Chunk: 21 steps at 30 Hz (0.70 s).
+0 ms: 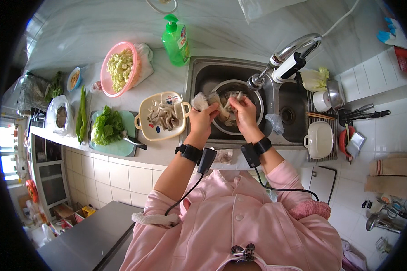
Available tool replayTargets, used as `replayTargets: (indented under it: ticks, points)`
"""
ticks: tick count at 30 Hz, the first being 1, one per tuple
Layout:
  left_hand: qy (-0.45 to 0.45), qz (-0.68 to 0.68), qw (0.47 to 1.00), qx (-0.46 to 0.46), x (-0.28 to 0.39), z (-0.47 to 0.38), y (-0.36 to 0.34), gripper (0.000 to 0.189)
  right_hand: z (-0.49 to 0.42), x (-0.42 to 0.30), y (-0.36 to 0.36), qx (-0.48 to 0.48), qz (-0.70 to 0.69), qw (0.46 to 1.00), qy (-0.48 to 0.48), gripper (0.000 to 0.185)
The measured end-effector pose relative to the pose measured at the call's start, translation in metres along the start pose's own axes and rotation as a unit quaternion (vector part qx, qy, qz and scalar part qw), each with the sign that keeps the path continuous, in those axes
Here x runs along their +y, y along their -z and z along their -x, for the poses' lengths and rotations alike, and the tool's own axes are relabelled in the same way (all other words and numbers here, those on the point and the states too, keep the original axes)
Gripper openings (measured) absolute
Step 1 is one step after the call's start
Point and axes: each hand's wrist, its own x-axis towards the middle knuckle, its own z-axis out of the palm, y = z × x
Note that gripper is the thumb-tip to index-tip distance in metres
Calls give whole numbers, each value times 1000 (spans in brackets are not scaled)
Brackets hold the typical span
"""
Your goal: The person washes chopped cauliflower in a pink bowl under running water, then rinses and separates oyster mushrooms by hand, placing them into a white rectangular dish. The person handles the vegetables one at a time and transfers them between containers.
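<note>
Over the left basin of the sink, my left hand pinches a piece of oyster mushroom. My right hand is beside it, with its fingertips closed on another mushroom piece. Beneath both hands a round metal bowl holds more mushrooms in the basin, partly hidden by the hands. To the left, a cream two-handled dish with torn oyster mushrooms stands on the counter, its right handle close to my left hand.
A chrome faucet reaches over the sink. Left on the counter are a green soap bottle, a pink bowl of chopped vegetable, and a cutting board with lettuce and a knife. A white dish sits on the right rack.
</note>
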Motion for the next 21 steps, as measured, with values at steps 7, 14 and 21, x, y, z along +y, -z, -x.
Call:
replayTargets:
  ticks: [7, 14, 21]
  points:
    - [-41, -34, 998, 34, 11, -7, 15, 21, -11, -4, 23, 76, -153, 985, -27, 14]
    - [-7, -113, 987, -110, 3, 1, 2, 23, 0, -6, 0, -110, 103, 985, -84, 28]
    - [36, -13, 999, 8, -2, -6, 10, 18, 0, 7, 0, 60, -31, 998, 5, 27]
